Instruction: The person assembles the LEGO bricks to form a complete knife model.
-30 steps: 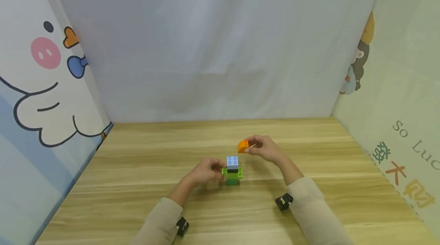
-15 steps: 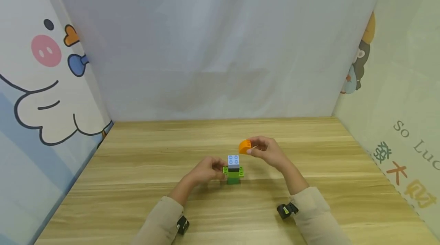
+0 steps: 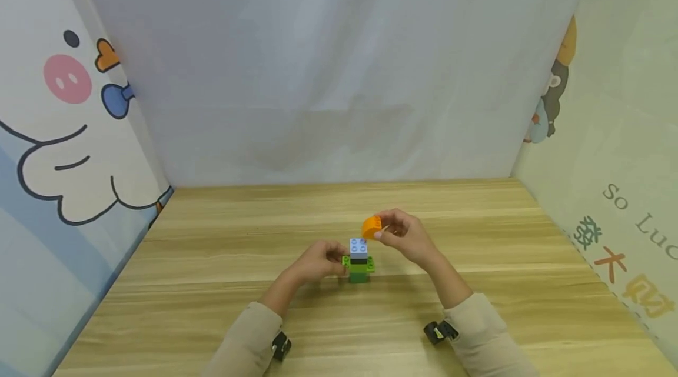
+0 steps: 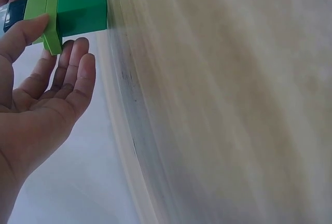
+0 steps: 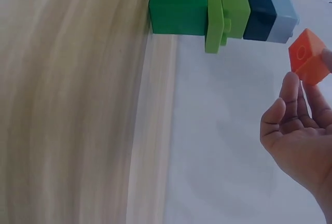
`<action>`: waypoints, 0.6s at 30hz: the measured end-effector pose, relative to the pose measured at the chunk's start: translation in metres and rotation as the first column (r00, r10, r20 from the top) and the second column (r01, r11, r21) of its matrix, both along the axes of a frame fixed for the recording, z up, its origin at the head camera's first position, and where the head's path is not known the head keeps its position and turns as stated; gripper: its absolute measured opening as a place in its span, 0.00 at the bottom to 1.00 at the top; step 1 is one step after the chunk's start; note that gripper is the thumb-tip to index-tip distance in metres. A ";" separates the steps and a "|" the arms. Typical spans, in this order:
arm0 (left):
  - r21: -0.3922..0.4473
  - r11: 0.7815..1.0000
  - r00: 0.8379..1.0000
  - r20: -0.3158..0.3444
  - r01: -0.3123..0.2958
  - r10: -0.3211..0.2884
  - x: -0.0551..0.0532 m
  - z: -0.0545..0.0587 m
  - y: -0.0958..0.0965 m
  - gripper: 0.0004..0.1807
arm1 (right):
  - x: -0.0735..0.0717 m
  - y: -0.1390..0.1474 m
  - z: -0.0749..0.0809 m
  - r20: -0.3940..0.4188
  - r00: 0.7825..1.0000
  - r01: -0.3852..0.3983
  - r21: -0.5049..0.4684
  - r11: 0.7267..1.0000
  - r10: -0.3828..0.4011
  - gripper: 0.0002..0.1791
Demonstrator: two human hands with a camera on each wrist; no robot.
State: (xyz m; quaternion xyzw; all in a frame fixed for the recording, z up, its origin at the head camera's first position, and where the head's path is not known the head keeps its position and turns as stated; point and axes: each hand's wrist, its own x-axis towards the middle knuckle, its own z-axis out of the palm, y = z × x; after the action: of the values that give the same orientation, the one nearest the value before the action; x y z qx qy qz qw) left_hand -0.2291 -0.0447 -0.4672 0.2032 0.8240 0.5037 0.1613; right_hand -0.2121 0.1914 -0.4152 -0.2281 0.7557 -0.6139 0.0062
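A small tower of toy building bricks (image 3: pixel 358 276) stands upright on the table. From bottom to top it has a dark green block (image 5: pixel 179 7), a light green crosspiece (image 5: pixel 213 22), a light green brick, a black brick (image 5: pixel 259 12) and a pale blue studded brick (image 3: pixel 358 247). My left hand (image 3: pixel 318 262) pinches the left end of the crosspiece between thumb and index finger, its other fingers extended below. With thumb and fingertips, my right hand (image 3: pixel 408 237) holds an orange curved brick (image 3: pixel 371 227) tilted, close above the tower's top and slightly behind it.
The wood-grain table (image 3: pixel 222 236) reaches back to a pale cloth backdrop (image 3: pixel 339 71). Printed cloth walls stand at left (image 3: pixel 69 130) and right (image 3: pixel 598 147). Black wrist devices sit by both beige sleeves.
My right hand has brought the orange brick slightly left and down, closer to the pale blue top, and tilted it. The left hand keeps its hold on the tower.
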 end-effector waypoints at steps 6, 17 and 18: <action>0.001 1.000 1.000 -0.004 0.014 -0.014 0.000 0.001 -0.001 0.17 | -0.007 -0.001 -0.017 0.018 1.000 -0.006 -0.020 1.000 0.006 0.16; -0.002 1.000 1.000 -0.008 0.017 -0.017 0.000 0.001 -0.002 0.18 | 0.008 -0.015 -0.002 -0.040 0.998 -0.039 -0.004 0.999 0.039 0.15; -0.001 1.000 1.000 -0.012 0.019 -0.019 0.000 0.001 -0.002 0.18 | 0.008 -0.015 -0.002 -0.041 0.998 -0.040 0.000 0.999 0.040 0.16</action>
State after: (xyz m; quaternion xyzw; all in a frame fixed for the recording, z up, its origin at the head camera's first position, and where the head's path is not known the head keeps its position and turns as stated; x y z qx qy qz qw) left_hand -0.2290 -0.0464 -0.4660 0.2139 0.8232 0.5005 0.1612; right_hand -0.2036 0.1762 -0.4167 -0.2556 0.7506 -0.6093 0.0031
